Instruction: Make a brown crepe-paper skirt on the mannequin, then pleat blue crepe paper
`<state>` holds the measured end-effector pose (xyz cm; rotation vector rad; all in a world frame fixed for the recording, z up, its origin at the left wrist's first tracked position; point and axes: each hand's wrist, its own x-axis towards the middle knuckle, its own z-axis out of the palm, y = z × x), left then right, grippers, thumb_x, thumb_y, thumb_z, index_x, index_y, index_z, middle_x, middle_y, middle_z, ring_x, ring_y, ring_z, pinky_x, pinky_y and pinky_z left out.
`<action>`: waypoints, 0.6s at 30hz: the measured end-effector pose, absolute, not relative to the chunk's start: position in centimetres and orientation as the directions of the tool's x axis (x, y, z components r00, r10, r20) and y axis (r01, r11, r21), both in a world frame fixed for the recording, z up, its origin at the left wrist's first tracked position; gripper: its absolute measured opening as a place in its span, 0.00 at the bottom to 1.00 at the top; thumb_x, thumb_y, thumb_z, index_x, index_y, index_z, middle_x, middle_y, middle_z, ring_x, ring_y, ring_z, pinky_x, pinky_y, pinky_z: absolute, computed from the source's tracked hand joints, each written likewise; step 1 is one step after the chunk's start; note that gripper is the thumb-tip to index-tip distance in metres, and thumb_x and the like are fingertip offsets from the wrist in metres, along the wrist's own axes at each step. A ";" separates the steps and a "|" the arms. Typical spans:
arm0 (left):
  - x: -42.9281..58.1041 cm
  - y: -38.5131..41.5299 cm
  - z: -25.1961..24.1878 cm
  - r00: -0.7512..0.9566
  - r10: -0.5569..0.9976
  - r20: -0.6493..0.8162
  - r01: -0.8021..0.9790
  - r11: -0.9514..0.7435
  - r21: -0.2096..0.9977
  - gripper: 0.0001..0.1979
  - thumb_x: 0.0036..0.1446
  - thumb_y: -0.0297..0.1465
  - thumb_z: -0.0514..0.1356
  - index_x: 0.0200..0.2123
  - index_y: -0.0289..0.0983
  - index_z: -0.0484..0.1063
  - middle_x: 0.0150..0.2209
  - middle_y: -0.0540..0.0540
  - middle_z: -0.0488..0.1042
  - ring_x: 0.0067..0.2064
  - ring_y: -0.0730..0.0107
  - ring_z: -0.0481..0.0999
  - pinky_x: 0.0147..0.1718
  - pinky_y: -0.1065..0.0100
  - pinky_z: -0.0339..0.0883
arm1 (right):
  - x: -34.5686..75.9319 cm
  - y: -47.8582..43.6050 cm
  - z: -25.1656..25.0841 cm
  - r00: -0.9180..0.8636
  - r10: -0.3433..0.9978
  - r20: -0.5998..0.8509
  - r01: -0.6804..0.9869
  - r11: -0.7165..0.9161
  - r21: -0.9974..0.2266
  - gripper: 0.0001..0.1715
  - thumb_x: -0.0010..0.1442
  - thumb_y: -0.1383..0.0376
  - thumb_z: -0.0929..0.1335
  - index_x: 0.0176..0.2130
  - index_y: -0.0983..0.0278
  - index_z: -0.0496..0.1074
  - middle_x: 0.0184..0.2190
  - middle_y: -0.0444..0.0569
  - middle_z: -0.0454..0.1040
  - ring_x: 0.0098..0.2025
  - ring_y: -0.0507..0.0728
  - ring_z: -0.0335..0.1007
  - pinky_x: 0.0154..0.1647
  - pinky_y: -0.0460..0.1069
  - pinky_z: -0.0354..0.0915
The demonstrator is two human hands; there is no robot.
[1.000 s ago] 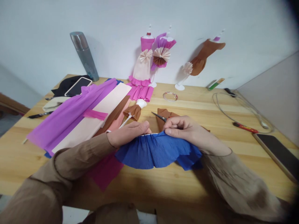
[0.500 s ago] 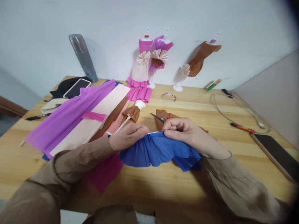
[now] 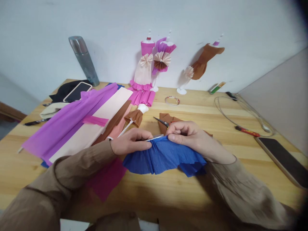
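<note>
A gathered piece of blue crepe paper (image 3: 163, 157) hangs fanned out between my two hands, with a thin white strip (image 3: 156, 137) along its top edge. My left hand (image 3: 132, 140) pinches the top edge at its left part. On the right, my right hand (image 3: 190, 134) grips the same edge between thumb and fingers. Scissors (image 3: 163, 122) lie just beyond, partly hidden by my right hand, on brown paper (image 3: 166, 116). Beyond my left hand lies a small white form with a brown skirt (image 3: 134, 117).
Purple paper (image 3: 77, 115), cream paper (image 3: 96, 125) and magenta paper (image 3: 108, 179) lie at the left. A bottle (image 3: 84, 61) and several dressed mannequins, one in brown (image 3: 204, 61), stand at the back. A phone (image 3: 281, 160), a cable (image 3: 226, 119) and a red tool (image 3: 247, 131) are at the right.
My left thumb has moved down onto the blue paper, and more of the white strip shows between my hands. The whole view has shifted slightly.
</note>
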<state>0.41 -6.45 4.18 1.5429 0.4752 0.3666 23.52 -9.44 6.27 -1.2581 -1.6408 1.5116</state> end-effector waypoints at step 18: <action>0.7 -6.5 3.6 0.832 0.554 0.038 0.107 -0.227 0.968 0.23 0.63 0.48 0.51 0.24 0.35 0.59 0.24 0.54 0.56 0.27 0.77 0.57 0.26 0.72 0.52 | 23.5 -9.3 6.4 -0.460 0.884 -0.089 0.292 0.055 -0.955 0.15 0.53 0.57 0.72 0.27 0.66 0.71 0.22 0.43 0.67 0.24 0.49 0.60 0.25 0.45 0.57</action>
